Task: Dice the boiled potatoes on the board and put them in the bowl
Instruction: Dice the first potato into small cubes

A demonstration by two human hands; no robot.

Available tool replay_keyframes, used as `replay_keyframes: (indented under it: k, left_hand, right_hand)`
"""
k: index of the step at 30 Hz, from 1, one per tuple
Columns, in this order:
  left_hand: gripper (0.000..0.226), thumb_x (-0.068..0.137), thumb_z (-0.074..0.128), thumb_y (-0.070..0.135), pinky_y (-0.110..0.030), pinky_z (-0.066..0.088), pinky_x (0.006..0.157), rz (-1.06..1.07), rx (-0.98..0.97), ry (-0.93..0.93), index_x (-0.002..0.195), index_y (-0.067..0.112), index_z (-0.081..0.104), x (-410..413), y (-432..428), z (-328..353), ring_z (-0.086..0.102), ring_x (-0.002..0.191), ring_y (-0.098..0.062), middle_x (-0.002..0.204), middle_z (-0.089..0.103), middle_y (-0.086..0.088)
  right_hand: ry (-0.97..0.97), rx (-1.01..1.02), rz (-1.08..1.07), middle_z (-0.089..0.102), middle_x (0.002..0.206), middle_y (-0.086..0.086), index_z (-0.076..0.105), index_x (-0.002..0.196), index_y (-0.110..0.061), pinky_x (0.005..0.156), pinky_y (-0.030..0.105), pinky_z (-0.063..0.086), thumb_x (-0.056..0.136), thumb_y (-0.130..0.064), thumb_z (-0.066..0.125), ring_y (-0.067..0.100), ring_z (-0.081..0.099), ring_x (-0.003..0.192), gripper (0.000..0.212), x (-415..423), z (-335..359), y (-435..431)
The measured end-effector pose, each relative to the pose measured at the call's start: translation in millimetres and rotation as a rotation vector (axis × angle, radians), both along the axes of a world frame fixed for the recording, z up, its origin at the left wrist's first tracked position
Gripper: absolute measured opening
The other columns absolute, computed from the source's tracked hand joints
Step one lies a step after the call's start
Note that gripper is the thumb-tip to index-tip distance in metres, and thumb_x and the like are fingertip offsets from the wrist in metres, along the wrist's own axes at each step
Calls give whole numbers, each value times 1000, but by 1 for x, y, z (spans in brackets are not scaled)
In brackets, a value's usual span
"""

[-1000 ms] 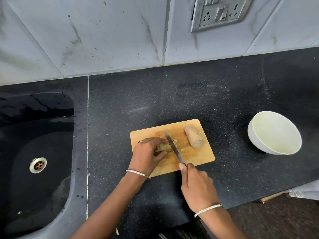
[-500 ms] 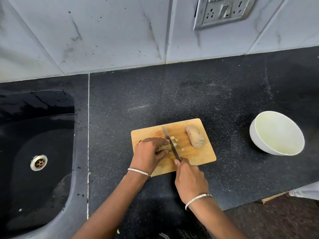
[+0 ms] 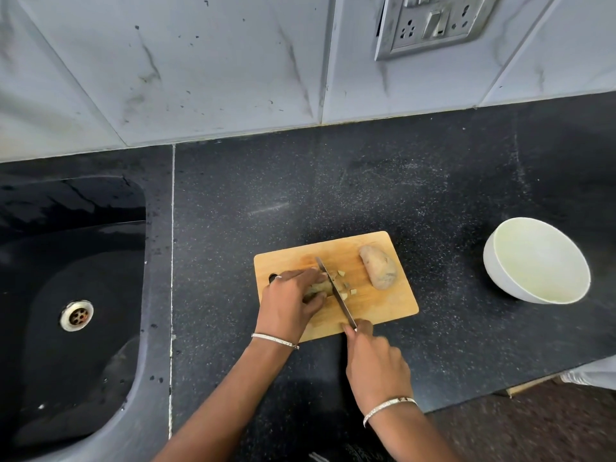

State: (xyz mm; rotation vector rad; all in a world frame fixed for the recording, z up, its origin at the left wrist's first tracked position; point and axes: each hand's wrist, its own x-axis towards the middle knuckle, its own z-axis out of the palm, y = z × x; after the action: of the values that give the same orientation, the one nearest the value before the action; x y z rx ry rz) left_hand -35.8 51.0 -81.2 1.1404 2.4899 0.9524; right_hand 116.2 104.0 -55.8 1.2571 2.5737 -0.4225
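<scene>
Head view: dicing on the board [image 3: 383, 305].
Left hand [image 3: 286, 308] fingers curling round cut potato [image 3: 319, 287]; right hand [image 3: 376, 365] gripping knife [image 3: 335, 291].

board [image 3: 376, 305]: light tan wood
whole potato [image 3: 378, 272]: pale brown
bowl [image 3: 500, 271]: white
counter [image 3: 366, 188]: black, white-speckled
sink [image 3: 43, 378]: black
wall tiles [image 3: 166, 61]: grey-veined white

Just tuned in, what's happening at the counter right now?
A person is dicing potato on the wooden board. The left hand holds a partly cut potato down, while the right hand grips the knife, its blade set across the cut end. A few small cubes lie beside the blade. A whole potato waits at the board's right side. The white bowl further right has no potato in it.
</scene>
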Motion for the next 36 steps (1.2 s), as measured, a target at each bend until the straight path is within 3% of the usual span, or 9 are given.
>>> replay_keyframes:
  k: [4, 8, 12, 19, 23, 28, 36]
  left_hand:
    - [30, 75, 78, 29, -26, 50, 77, 9, 11, -5, 105, 31, 71, -1, -1, 1, 66, 96, -11, 105, 71, 13]
    - [31, 75, 79, 32, -28, 53, 73, -13, 24, 6, 105, 31, 71, -3, -5, 4, 66, 93, -11, 103, 72, 13]
    - [32, 74, 80, 34, -25, 51, 76, -11, 36, 18, 105, 32, 71, -5, -8, 1, 67, 93, -8, 105, 72, 14]
    - [32, 75, 80, 34, -26, 53, 81, -12, 33, 38, 106, 26, 74, -4, -6, 1, 67, 97, -8, 107, 72, 13]
    - [31, 74, 80, 34, -22, 51, 76, -4, 19, 29, 104, 28, 74, -6, -5, 1, 69, 89, -8, 103, 73, 14]
    - [30, 72, 82, 34, -27, 55, 72, 5, 6, 29, 101, 29, 74, -6, -4, -2, 70, 85, -12, 98, 74, 13]
    - [27, 71, 83, 32, -13, 41, 64, 13, 35, 18, 95, 29, 73, -5, -3, 3, 67, 78, -5, 94, 73, 17]
  right_hand:
    - [17, -18, 19, 68, 101, 5, 46, 124, -21, 66, 37, 47, 102, -51, 16, 31, 67, 100, 47, 9, 2, 8]
    - [179, -114, 20, 65, 86, 1, 53, 108, -25, 62, 37, 37, 97, -54, 11, 31, 64, 89, 52, 19, 2, 25]
    - [241, -110, 46, 55, 71, -5, 42, 89, -29, 59, 38, 37, 90, -60, 0, 29, 61, 75, 52, 16, 4, 23]
    - [174, -94, 19, 65, 90, 3, 49, 109, -22, 59, 35, 39, 100, -52, 14, 31, 66, 91, 47, 7, 9, 7]
    - [106, -87, -7, 66, 101, 5, 46, 120, -19, 66, 36, 46, 103, -48, 17, 32, 65, 98, 45, -3, 11, 1]
    - [61, -101, -35, 67, 106, 8, 46, 117, -17, 74, 41, 50, 103, -48, 20, 34, 64, 104, 42, -21, 3, 1]
    - [31, -72, -16, 67, 107, 7, 46, 123, -18, 75, 39, 51, 103, -48, 20, 32, 65, 105, 45, -13, 1, 0]
